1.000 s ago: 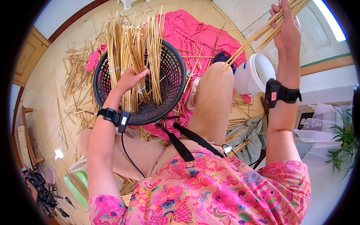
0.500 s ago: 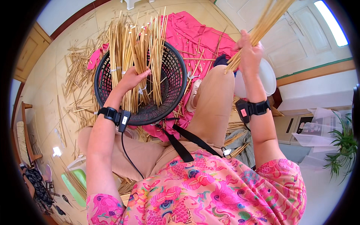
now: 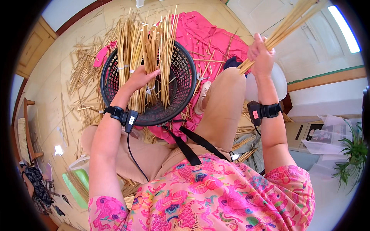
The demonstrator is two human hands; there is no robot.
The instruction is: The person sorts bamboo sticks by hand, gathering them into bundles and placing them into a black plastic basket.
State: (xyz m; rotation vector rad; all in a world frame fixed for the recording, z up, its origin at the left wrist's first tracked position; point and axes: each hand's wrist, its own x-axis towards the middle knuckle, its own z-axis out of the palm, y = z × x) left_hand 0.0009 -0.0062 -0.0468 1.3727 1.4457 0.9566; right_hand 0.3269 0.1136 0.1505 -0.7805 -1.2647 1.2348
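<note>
A dark plastic lattice basket [image 3: 186, 73] stands in front of my knees, with several tied bundles of straw-coloured sticks [image 3: 124, 50] upright in it. My left hand [image 3: 142, 80] is closed around one stick bundle [image 3: 148, 46] inside the basket; its thumb points right, and a white tie shows below the hand. Off to the right, above my knee, my right hand [image 3: 263, 57] grips a loose bunch of sticks [image 3: 287, 29]. That bunch slants up and to the right, its upper ends fanned apart and its lower ends just by my knee.
Loose sticks [image 3: 86, 73] litter the floor left of the basket. Beyond it lies a pink cloth [image 3: 194, 29] with stray sticks. A white round tub [image 3: 278, 82] stands under my right forearm. At the lower left is a green tray [image 3: 81, 175]; a potted plant [image 3: 350, 150] is far right.
My right hand has shifted slightly right and down with its sticks, whose upper ends spread wider. My left hand keeps its hold on the bundle in the basket. The whole view has moved a little.
</note>
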